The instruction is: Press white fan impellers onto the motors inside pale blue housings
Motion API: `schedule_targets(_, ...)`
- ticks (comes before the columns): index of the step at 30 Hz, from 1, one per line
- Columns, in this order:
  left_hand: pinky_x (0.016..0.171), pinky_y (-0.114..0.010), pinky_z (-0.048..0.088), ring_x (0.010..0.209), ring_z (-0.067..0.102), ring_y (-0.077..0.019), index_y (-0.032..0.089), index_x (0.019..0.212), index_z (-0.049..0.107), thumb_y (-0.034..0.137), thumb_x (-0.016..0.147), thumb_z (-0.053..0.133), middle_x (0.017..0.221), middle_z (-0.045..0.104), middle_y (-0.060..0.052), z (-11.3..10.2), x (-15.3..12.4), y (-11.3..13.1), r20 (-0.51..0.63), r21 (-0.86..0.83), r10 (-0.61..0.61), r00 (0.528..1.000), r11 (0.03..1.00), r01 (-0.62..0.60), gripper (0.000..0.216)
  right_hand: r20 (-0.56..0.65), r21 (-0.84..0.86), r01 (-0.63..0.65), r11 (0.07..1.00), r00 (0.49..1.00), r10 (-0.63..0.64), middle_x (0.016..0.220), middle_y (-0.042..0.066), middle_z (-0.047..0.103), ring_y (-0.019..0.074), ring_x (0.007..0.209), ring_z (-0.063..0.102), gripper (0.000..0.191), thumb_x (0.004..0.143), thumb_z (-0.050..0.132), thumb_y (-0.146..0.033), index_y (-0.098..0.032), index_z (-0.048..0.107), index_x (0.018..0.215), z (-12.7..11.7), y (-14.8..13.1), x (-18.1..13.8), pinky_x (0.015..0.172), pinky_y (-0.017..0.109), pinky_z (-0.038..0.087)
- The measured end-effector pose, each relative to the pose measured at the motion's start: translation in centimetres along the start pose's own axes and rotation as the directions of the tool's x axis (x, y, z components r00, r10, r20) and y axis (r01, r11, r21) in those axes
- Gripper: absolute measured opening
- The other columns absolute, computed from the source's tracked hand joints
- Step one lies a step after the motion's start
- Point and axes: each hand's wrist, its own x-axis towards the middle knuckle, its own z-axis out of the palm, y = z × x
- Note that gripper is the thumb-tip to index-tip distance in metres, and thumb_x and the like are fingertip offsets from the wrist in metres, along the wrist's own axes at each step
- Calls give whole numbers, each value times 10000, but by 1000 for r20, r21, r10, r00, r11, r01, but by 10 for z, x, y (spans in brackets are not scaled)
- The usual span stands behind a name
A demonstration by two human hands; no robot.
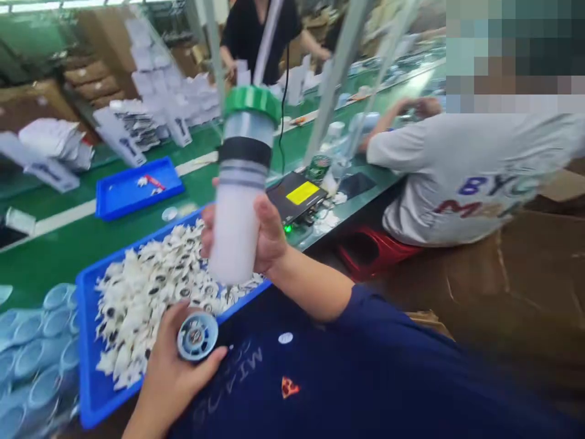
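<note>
My right hand [269, 235] is wrapped around an electric screwdriver [235, 225] with a white body, a black band and a green top. Its thin bit points down, over the edge of a blue tray [85, 372]. Lower down, my left hand [171, 360] grips a light blue round housing [197, 337], its open end facing up and a ribbed inside with a metal centre showing. The bit and the housing are apart. Behind both hands, the tray holds a heap of small white plastic parts [137, 292], some with dark round spots.
Light blue round housings [41, 353] stand in rows at the left. A smaller blue tray [139, 189] sits on the green conveyor belt [27, 262]. A black box with a yellow label [299, 195] lies beyond my right hand. One co-worker [457, 177] sits at right; another [260, 36] stands across.
</note>
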Motion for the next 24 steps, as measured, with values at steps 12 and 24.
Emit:
schedule_targets(12,526,-302,570,617,741,-230,234,739,717,529,680,813,724,783,-13,12,32,31,120,-152,-88,989,983,106,316,26,-72,-267,961,963,269,912,-44,680,189,988,778,743,704,691,-865,-194,549,990,58,3,-3,770,288,671)
schedule_targets(24,536,-339,577,700,759,-276,264,851,755,663,682,805,834,806,-46,7,25,28,264,-110,-172,949,972,207,437,-9,23,-320,947,947,320,876,-29,663,123,718,707,736,654,763,-830,-224,546,1010,60,14,0,684,286,665)
